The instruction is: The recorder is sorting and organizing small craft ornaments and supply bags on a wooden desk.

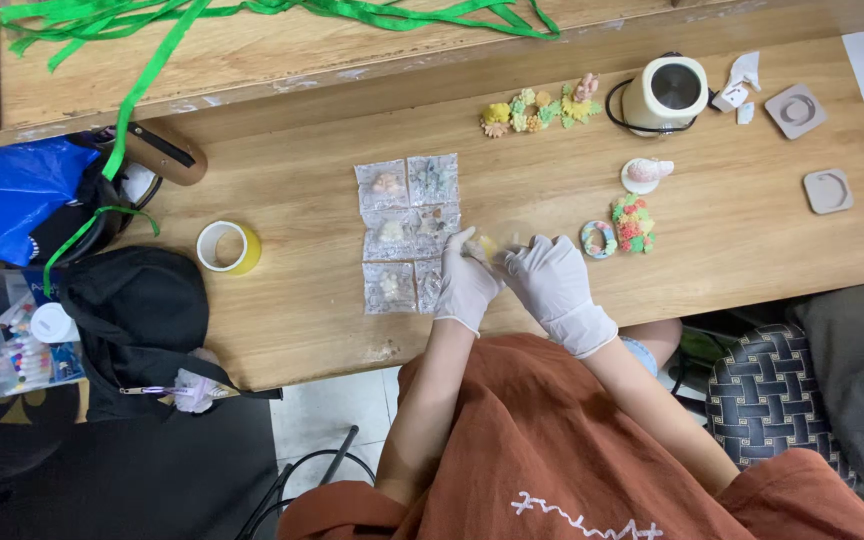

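Left hand and right hand, gloved, pinched together on small clear packet between them: likely light, slippery, best gripped by edges.

Small clear bag, pale yellowish bit inside, pinched between both gloved hands, lifted just off table. Sits just right of bag grid: seven clear flat packets, pale pieces inside, laid touching in two columns.

Craft workshop, prob. home: wooden table w/ moulded colour pieces at far edge, tape roll, ribbon.
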